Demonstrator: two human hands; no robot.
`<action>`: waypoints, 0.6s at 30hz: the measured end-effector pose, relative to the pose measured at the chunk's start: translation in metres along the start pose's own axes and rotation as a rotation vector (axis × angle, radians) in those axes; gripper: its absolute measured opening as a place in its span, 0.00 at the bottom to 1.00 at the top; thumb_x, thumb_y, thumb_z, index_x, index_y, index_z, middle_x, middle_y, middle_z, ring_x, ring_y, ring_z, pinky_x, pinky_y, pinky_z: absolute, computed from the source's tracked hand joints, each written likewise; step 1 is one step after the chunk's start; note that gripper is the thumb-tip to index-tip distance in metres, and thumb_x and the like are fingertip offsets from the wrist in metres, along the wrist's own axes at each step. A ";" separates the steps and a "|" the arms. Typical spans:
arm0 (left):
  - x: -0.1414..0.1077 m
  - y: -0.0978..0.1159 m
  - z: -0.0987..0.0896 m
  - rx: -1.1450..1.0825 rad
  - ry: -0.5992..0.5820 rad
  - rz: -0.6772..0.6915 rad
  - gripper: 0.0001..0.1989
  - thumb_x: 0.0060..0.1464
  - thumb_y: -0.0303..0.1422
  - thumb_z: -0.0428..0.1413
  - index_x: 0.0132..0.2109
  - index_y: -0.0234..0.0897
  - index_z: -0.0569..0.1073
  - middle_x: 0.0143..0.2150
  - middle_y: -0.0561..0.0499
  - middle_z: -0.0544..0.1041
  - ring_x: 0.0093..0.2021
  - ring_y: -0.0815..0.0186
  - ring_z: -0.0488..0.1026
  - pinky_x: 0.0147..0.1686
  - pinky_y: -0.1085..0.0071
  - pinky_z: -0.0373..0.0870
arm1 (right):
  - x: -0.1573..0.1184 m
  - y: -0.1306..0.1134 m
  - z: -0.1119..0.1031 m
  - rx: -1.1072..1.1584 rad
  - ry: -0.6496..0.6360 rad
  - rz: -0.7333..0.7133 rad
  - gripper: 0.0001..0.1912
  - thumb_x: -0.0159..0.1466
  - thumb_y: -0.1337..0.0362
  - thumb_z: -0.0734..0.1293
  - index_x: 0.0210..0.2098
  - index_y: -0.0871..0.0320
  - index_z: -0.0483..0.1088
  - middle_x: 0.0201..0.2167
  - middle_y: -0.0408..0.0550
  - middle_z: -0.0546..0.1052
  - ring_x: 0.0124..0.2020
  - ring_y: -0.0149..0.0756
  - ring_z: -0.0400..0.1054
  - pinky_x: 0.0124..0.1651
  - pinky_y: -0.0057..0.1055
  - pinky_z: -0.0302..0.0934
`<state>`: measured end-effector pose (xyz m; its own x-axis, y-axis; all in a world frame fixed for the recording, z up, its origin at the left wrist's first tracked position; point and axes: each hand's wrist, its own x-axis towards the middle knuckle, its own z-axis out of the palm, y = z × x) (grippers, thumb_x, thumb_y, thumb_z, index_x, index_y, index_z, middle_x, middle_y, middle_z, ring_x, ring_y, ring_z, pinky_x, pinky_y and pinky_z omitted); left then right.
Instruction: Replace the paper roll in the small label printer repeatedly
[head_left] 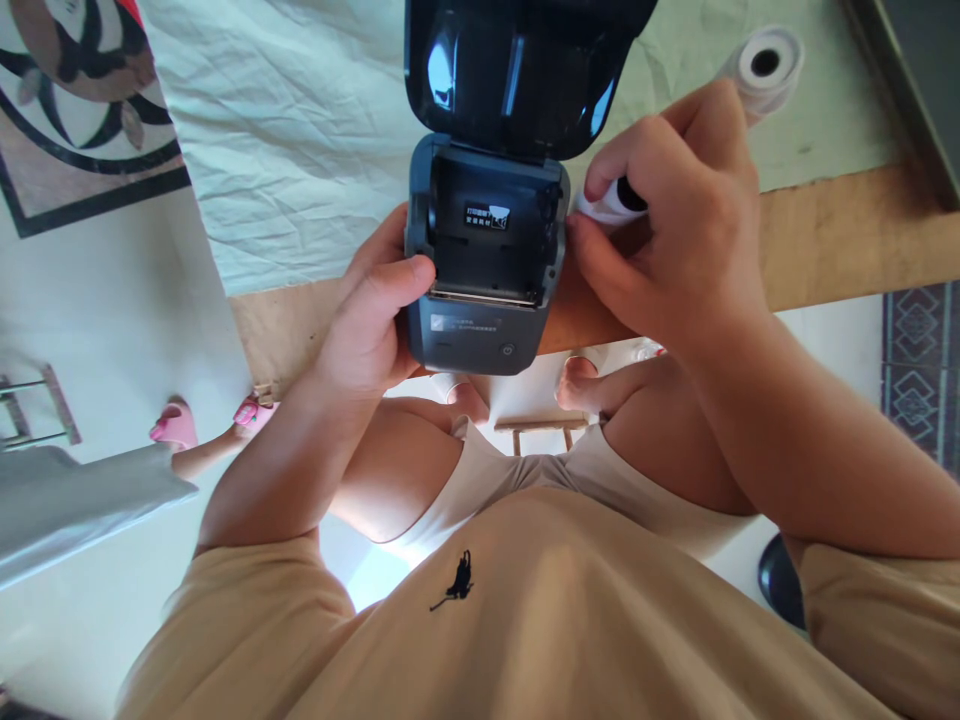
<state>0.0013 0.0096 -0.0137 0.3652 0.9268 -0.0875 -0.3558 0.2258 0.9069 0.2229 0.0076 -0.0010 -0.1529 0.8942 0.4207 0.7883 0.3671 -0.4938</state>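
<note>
A small dark label printer (480, 335) is held over the table's near edge, its glossy black lid (517, 75) swung up and its paper compartment bare inside. My left hand (375, 315) grips the printer's left side, thumb on the rim by the compartment. Just right of the printer, my right hand (675, 210) pinches a small white paper roll (606, 207) with a black core between thumb and fingers. Another white roll (765, 75) with a black core stands on the cloth beyond my right hand.
A pale green cloth (285, 130) covers most of the wooden table (840, 235). A dark tray-like object (915, 90) lies at the far right. Another person's feet in pink slippers (176, 425) show on the floor at left, near a metal rack (37, 410).
</note>
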 end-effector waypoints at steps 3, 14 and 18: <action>0.000 0.001 0.000 0.017 -0.014 -0.003 0.21 0.53 0.43 0.54 0.50 0.34 0.69 0.34 0.51 0.73 0.30 0.65 0.77 0.23 0.73 0.72 | 0.000 0.000 -0.002 0.021 -0.016 -0.012 0.06 0.60 0.62 0.64 0.38 0.54 0.69 0.39 0.51 0.69 0.40 0.34 0.64 0.38 0.32 0.62; -0.001 -0.001 0.004 -0.055 0.024 -0.011 0.21 0.52 0.43 0.54 0.48 0.34 0.71 0.31 0.49 0.74 0.25 0.67 0.75 0.18 0.74 0.69 | 0.000 0.006 -0.001 0.155 -0.029 -0.006 0.27 0.54 0.71 0.66 0.52 0.51 0.59 0.46 0.41 0.75 0.43 0.31 0.70 0.47 0.30 0.66; -0.001 0.000 0.005 -0.021 0.035 -0.014 0.20 0.52 0.43 0.54 0.47 0.34 0.71 0.32 0.50 0.73 0.26 0.67 0.74 0.19 0.74 0.69 | 0.001 0.006 -0.001 0.163 -0.097 -0.091 0.23 0.53 0.75 0.61 0.47 0.50 0.62 0.43 0.41 0.74 0.43 0.32 0.69 0.46 0.31 0.64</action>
<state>0.0048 0.0073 -0.0115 0.3404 0.9333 -0.1144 -0.3688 0.2444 0.8968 0.2279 0.0108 -0.0028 -0.2821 0.8729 0.3982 0.6628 0.4774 -0.5769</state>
